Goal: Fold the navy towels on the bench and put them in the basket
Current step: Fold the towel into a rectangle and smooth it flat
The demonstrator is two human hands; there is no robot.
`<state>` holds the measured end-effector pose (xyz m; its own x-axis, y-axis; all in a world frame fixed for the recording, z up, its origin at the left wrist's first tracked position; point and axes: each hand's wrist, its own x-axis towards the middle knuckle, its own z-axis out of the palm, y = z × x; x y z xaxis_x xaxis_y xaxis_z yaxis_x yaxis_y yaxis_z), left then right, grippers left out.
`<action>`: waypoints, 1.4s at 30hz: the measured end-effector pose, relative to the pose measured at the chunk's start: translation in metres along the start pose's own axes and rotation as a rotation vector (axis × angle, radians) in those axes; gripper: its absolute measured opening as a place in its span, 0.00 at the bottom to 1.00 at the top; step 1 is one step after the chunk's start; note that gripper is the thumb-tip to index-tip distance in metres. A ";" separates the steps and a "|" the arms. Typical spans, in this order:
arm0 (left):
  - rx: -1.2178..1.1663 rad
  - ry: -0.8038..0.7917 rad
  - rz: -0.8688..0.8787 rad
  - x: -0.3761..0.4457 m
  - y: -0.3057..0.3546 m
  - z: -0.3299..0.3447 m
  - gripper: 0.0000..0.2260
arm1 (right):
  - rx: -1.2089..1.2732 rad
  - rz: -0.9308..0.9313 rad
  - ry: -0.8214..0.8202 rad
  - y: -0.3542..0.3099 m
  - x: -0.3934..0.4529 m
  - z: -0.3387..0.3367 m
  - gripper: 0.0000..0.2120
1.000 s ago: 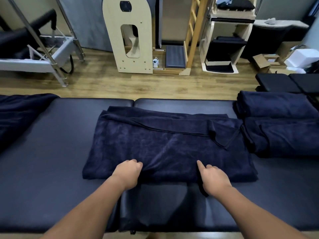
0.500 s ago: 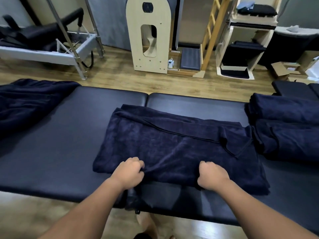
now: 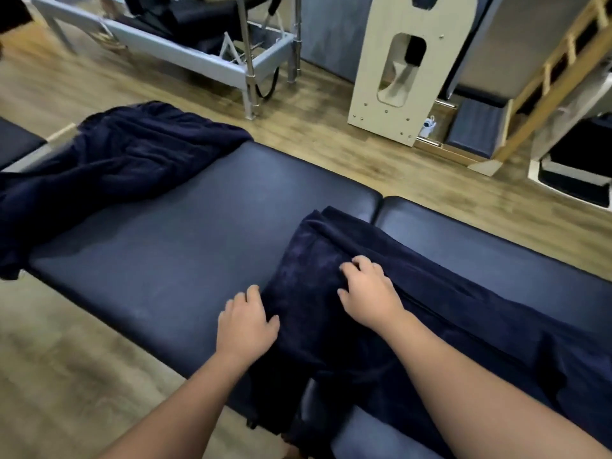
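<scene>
A half-folded navy towel (image 3: 447, 326) lies along the right part of the black padded bench (image 3: 172, 246), its near edge hanging over the front. My left hand (image 3: 246, 321) is at the towel's left end, fingers bent at the edge and thumb on the cloth. On top of the towel near that end, my right hand (image 3: 367, 293) digs curled fingers into the fabric. A second navy towel (image 3: 116, 160) lies crumpled on the bench's far left end. No basket is in view.
Wooden floor runs behind and in front of the bench. A grey metal exercise frame (image 3: 185, 51) stands at the back left. A pale wooden arched unit (image 3: 397, 71) and a wooden ladder (image 3: 546, 81) stand at the back right.
The view has swung left, so the folded towels on the right are out of sight. Both hands have moved from the towel's near edge to its left end.
</scene>
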<state>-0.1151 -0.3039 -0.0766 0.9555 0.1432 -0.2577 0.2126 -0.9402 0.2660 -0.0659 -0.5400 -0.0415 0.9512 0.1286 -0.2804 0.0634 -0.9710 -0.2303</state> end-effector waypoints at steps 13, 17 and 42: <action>-0.546 -0.371 0.079 0.025 -0.034 -0.013 0.16 | 0.191 0.262 0.066 -0.010 0.117 -0.021 0.11; -0.495 -0.308 0.013 0.030 -0.035 -0.027 0.17 | 0.338 0.247 0.191 0.010 0.130 -0.045 0.08; 0.280 -0.244 0.566 0.014 0.064 -0.013 0.45 | 0.235 0.161 0.035 0.019 0.106 -0.032 0.23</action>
<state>-0.0853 -0.3576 -0.0512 0.8238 -0.4376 -0.3604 -0.3990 -0.8992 0.1797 0.0462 -0.5511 -0.0463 0.9534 -0.0342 -0.2996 -0.1570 -0.9046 -0.3964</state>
